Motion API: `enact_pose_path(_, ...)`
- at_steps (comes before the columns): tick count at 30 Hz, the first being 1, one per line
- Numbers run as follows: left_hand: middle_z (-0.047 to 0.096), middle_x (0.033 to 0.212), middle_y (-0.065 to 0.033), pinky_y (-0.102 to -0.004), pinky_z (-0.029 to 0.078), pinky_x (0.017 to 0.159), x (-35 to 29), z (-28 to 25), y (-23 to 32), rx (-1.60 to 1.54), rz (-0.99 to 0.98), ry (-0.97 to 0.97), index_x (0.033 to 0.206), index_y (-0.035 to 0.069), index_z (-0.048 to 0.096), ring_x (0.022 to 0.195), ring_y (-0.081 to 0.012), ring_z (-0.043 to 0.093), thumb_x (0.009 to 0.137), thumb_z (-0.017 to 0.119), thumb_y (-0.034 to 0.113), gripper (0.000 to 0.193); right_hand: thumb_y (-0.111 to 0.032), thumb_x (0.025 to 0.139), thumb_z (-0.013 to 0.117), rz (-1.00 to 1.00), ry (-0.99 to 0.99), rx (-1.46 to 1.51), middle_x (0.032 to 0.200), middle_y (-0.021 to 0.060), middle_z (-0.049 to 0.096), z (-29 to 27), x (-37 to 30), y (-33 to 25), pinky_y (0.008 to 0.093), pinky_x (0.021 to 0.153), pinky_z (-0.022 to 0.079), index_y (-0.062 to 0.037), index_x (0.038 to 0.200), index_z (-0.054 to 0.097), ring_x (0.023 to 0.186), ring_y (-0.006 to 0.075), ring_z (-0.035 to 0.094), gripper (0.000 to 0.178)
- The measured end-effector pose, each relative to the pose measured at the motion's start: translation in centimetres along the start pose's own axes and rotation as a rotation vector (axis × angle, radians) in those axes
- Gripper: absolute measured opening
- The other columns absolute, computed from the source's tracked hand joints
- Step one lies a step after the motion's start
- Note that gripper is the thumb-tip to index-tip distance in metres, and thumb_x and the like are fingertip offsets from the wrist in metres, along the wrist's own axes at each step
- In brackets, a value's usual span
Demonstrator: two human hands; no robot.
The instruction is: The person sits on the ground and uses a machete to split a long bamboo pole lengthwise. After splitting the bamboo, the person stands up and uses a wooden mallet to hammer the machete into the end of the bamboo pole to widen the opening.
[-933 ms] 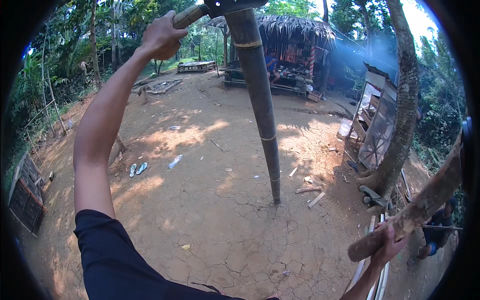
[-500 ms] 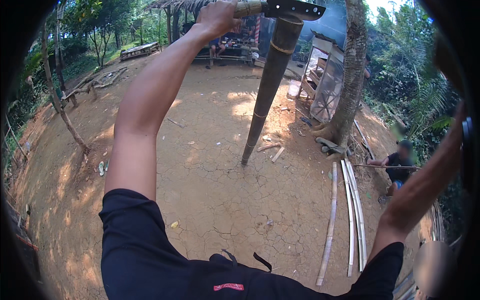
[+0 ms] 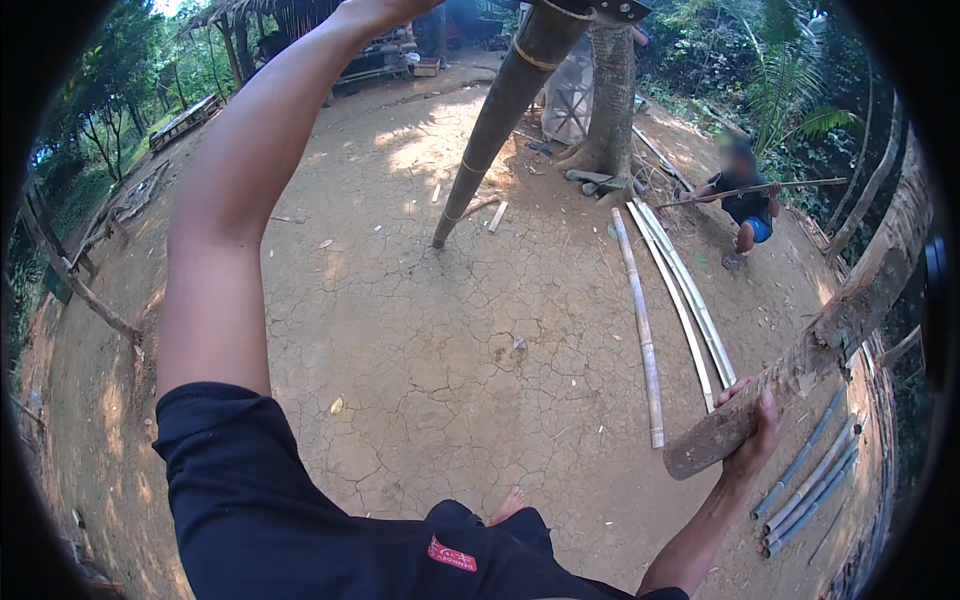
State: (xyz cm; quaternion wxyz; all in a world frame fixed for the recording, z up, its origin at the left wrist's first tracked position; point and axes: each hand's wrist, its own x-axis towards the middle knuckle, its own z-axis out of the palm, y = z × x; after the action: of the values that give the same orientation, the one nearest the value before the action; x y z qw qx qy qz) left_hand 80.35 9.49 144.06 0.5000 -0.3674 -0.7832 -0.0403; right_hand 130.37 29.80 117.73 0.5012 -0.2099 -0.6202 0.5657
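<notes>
My left hand (image 3: 385,10) is raised at the top edge, its fingers mostly cut off by the picture. It grips a machete whose handle lies out of view. Part of the dark machete blade (image 3: 622,9) shows at the top of a thick bamboo pole (image 3: 490,125). That pole leans upright, its lower end on the cracked ground. Over at the lower right, my right hand (image 3: 760,435) is wrapped round the near end of a heavy wooden log (image 3: 800,375), which slants up toward the right rim.
A person (image 3: 745,195) crouches at the right holding a long stick. Split bamboo strips (image 3: 685,290) and a bamboo length (image 3: 640,330) lie on the ground. Blue-grey bamboo pieces (image 3: 815,480) lie lower right. A tree trunk (image 3: 610,100) stands behind, and a thatched shelter (image 3: 230,12) is far left.
My view has tilted down and turned right. My right hand, out of sight before, has come into view with the log. The left hand and blade remain up at the pole's top.
</notes>
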Motion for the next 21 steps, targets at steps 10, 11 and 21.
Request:
enact_pose_path(10, 0.073, 0.088, -0.0187, -0.0483, 0.058, 0.079, -5.5, -5.5, 5.0, 0.055, -0.274, -0.292, 0.087, 0.006, 0.073, 0.087, -0.0363, 0.072, 0.073, 0.074, 0.028, 0.026, -0.019, 0.082, 0.079, 0.294, -0.039, -0.065, 0.104, 0.0147, 0.063, -6.2, -12.7, 4.0, 0.0335, 0.07, 0.057, 0.0022, 0.127, 0.047, 0.081, 0.0204, 0.068, 0.059)
enact_pose_path(11, 0.074, 0.093, -0.0168, -0.047, 0.058, 0.082, -6.4, -5.7, 5.4, 0.057, -0.274, -0.308, 0.096, 0.008, 0.074, 0.09, -0.0346, 0.073, 0.076, 0.073, 0.031, 0.031, -0.017, 0.079, 0.082, 0.287, -0.069, -0.113, 0.111, 0.0127, 0.062, -6.9, -12.5, 4.1, 0.0343, 0.081, 0.055, 0.0021, 0.13, 0.046, 0.092, 0.0202, 0.067, 0.065)
enact_pose_path(21, 0.074, 0.085, -0.013, -0.0468, 0.057, 0.075, -15.7, -8.8, 12.7, 0.009, -0.479, -0.346, 0.094, 0.022, 0.077, 0.083, -0.0355, 0.072, 0.074, 0.069, 0.025, 0.023, -0.018, 0.073, 0.087, 0.123, -0.35, -0.185, 0.119, 0.0128, 0.06, -5.8, -7.6, 5.4, 0.036, 0.094, 0.048, 0.0015, 0.132, 0.048, 0.106, 0.0225, 0.06, 0.074)
